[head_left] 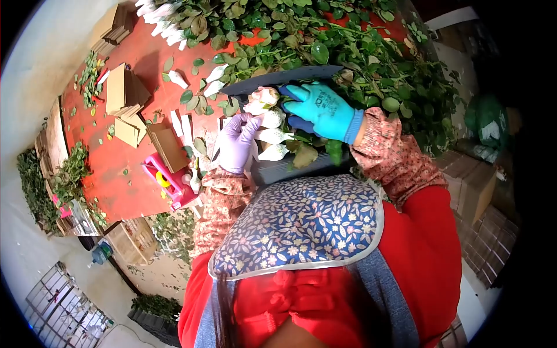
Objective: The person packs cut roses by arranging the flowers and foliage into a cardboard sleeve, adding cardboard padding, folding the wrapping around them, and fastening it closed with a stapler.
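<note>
left hand (235,145) fingers were bunched and right hand (322,110) fingers parted around the pale rose (264,97) in the dark holder (301,173); grips could not be told. light, level support seemed kindest to petals.

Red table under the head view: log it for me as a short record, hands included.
surface: red table
left hand: lilac glove, at the white-netted flower heads
right hand: teal glove, beside the pale pink rose
grip: closure unclear, both hands
far side: leafy green stems
left side: folded brown cardboard pieces, bright pink plastic holder
</note>
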Demonstrator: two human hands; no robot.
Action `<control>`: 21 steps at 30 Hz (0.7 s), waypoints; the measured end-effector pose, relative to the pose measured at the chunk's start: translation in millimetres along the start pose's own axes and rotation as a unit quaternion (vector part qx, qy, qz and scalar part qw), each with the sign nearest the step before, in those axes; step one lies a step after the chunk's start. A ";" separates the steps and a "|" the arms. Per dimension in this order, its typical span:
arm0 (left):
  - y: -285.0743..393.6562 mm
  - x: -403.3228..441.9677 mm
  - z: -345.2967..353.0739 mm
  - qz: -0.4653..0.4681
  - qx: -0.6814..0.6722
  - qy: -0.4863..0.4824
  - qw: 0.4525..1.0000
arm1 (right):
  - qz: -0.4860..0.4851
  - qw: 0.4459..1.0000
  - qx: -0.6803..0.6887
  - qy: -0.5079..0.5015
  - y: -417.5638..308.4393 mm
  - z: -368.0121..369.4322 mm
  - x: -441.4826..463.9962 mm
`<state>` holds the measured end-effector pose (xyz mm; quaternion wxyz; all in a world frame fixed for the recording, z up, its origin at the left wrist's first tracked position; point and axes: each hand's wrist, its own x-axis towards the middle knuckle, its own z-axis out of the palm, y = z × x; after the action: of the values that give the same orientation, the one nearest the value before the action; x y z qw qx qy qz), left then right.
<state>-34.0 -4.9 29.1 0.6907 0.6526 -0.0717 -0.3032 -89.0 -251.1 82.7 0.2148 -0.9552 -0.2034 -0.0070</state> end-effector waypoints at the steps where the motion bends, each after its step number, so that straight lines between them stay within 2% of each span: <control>1: 6.5 -1.8 3.8 0.016 0.042 0.011 0.999 | 0.004 1.000 0.002 0.004 -0.7 6.2 0.1; 2: 10.4 -2.5 6.6 0.032 0.084 0.020 0.996 | 0.014 0.999 -0.045 -0.010 -0.9 12.7 0.4; 3: 7.3 -0.2 8.0 0.165 0.198 0.049 0.965 | 0.024 0.995 -0.092 -0.026 -0.7 17.1 -0.4; 4: -5.6 -2.1 -0.9 0.164 0.201 0.044 0.965 | 0.029 0.995 -0.090 -0.023 -0.6 19.0 -2.5; 5: -24.6 -4.4 -18.0 0.188 0.283 0.092 0.936 | 0.031 0.995 -0.091 -0.014 0.4 19.9 -3.7; 7: -13.7 -0.1 -45.2 0.140 0.189 0.189 0.953 | 0.037 0.995 -0.093 -0.005 4.9 23.3 -5.8; 9: 6.7 -5.2 -62.4 0.035 0.008 0.194 0.980 | 0.024 0.997 -0.066 0.010 11.5 28.1 -9.0; 10: 16.6 -7.9 -55.8 0.053 0.117 0.163 0.978 | 0.018 0.998 -0.067 0.009 13.4 25.5 -8.1; 12: 34.5 -15.3 -28.8 -0.023 0.140 0.079 0.987 | 0.005 0.997 -0.069 0.022 10.2 19.5 -6.1; 13: 30.9 -8.2 -19.9 0.085 0.265 0.032 0.960 | 0.014 0.998 -0.061 0.006 8.6 18.0 -3.8; 14: 31.1 -7.0 -10.9 0.025 0.270 -0.015 0.962 | 0.012 0.998 -0.060 0.003 6.8 19.1 -3.3; 16: 35.0 -2.5 9.7 -0.040 0.214 -0.026 0.976 | 0.012 0.996 -0.087 0.021 4.0 18.2 -4.3; 17: 13.0 1.2 4.8 -0.004 0.112 -0.023 0.993 | -0.001 0.995 -0.095 0.021 5.9 19.5 -3.9; 21: 0.4 -3.2 -7.9 0.052 0.064 -0.021 0.996 | 0.018 0.995 -0.099 0.011 3.5 22.8 -3.5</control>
<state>-32.5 3.5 29.3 0.6606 0.6843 -0.1399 -0.2754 -92.6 -245.9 60.2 0.1218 -0.9752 -0.1817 -0.0334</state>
